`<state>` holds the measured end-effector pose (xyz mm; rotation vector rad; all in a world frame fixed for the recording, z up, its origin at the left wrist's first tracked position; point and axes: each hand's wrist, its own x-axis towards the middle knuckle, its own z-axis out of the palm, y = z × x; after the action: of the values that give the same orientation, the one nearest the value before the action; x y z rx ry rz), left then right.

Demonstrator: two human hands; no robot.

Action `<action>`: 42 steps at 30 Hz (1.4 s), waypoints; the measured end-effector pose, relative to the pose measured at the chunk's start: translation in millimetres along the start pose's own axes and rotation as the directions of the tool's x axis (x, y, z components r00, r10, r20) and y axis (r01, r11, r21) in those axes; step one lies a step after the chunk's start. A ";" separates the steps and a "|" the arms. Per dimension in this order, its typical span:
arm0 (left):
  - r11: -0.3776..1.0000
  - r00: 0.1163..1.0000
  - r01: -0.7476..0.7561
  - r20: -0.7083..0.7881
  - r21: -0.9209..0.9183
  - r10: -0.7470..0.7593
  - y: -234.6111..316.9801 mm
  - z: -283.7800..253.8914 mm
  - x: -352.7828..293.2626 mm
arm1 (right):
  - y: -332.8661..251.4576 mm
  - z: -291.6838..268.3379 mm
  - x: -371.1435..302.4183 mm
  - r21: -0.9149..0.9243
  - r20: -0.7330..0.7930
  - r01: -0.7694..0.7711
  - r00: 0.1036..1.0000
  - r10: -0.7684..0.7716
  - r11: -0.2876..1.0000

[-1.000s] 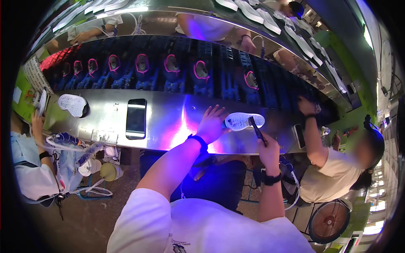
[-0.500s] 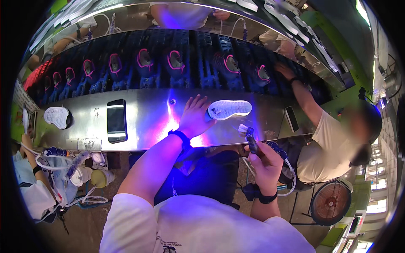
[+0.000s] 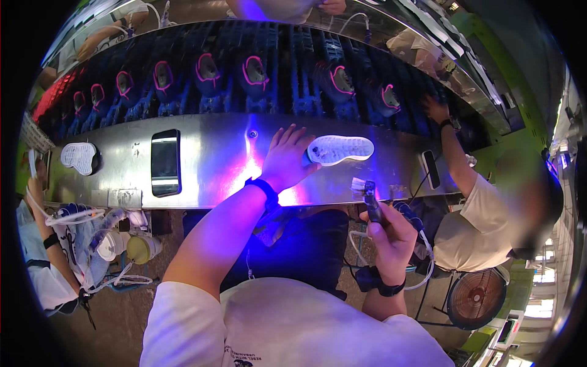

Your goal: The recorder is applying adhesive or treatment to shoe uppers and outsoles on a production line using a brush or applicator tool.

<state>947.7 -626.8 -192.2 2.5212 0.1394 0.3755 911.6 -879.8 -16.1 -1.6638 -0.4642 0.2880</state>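
Note:
My left hand [image 3: 286, 159] rests on the metal table with its fingers spread. Its thumb side touches the near-left end of a white shoe sole [image 3: 343, 150], which lies tread side up with dark marks at that end. In my right hand [image 3: 393, 240] is a small dark-handled brush [image 3: 370, 202], gripped between thumb and fingers. Pale bristles [image 3: 359, 185] at its tip point up and left, below the sole and apart from it, over the table's near edge.
Dark shoes with pink collars [image 3: 254, 70] line a conveyor [image 3: 299, 85] behind the table [image 3: 214, 131]. A phone [image 3: 166, 163] and another white sole [image 3: 78, 158] lie left, a second phone [image 3: 431, 169] right. A co-worker's hand [image 3: 436, 110] reaches over the conveyor. A fan [image 3: 477, 298] stands lower right.
The whole view has shifted slightly. The brush has tilted more upright in my right hand. My left hand stays against the sole. The co-worker's hand has moved a little to the right.

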 end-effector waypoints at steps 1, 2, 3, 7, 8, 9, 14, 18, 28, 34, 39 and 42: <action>1.000 1.000 -0.003 0.006 -0.012 0.003 0.2 -1.2 0.1 | 0.3 1.1 1.9 0.016 -0.012 -0.049 0.999 0.049 0.999; 1.000 1.000 -0.005 0.012 -0.024 0.005 0.0 -1.7 0.2 | 3.8 1.0 6.6 0.016 -0.006 -0.051 0.999 0.051 0.999; 1.000 1.000 0.000 0.013 -0.025 0.000 0.0 -1.6 1.1 | 10.3 -0.8 13.5 -0.092 -0.014 -0.058 0.998 0.057 0.994; 0.999 0.999 -0.015 0.028 -0.052 0.016 -2.0 1.1 1.0 | 48.9 -16.3 47.4 -0.472 -0.008 -0.081 0.996 0.087 0.878; 0.999 0.999 -0.021 0.043 -0.042 0.023 -2.3 1.4 1.3 | 47.4 -17.5 54.5 -0.571 -0.028 -0.114 0.992 0.120 0.813; 0.999 0.999 -0.010 0.038 -0.040 0.011 -2.6 1.3 1.0 | 47.0 -19.3 61.1 -0.571 -0.016 -0.108 0.993 0.121 0.814; 1.000 0.997 0.001 0.075 -0.029 0.001 0.0 -2.2 1.3 | 50.3 -27.7 86.2 -0.787 0.117 -0.006 0.981 0.158 0.618; 0.999 0.999 0.007 0.052 -0.048 -0.004 -2.1 -1.1 -1.0 | 42.3 -7.7 96.3 -0.822 0.165 0.025 0.967 0.196 0.569; 0.998 0.997 0.012 0.073 -0.068 -0.007 1.6 -3.5 0.8 | 52.2 2.7 100.9 -0.893 0.162 0.061 0.968 0.191 0.446; 0.997 0.999 0.009 0.048 -0.077 -0.005 0.3 0.4 1.3 | 58.0 3.6 97.9 -0.908 0.126 0.061 0.983 0.131 0.414; 0.997 0.999 -0.002 0.040 -0.075 0.006 3.7 -3.0 1.4 | 60.4 -7.5 107.5 -0.929 -0.043 -0.017 0.997 -0.062 0.371; 0.998 0.996 0.009 0.089 -0.059 -0.004 6.7 -5.6 0.3 | 53.7 -15.5 95.4 -0.565 -0.134 0.061 0.977 -0.165 0.823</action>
<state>946.5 -629.3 -184.0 2.4730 0.0999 0.2605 1010.2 -854.9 -59.5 -2.2027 -0.5433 -0.1052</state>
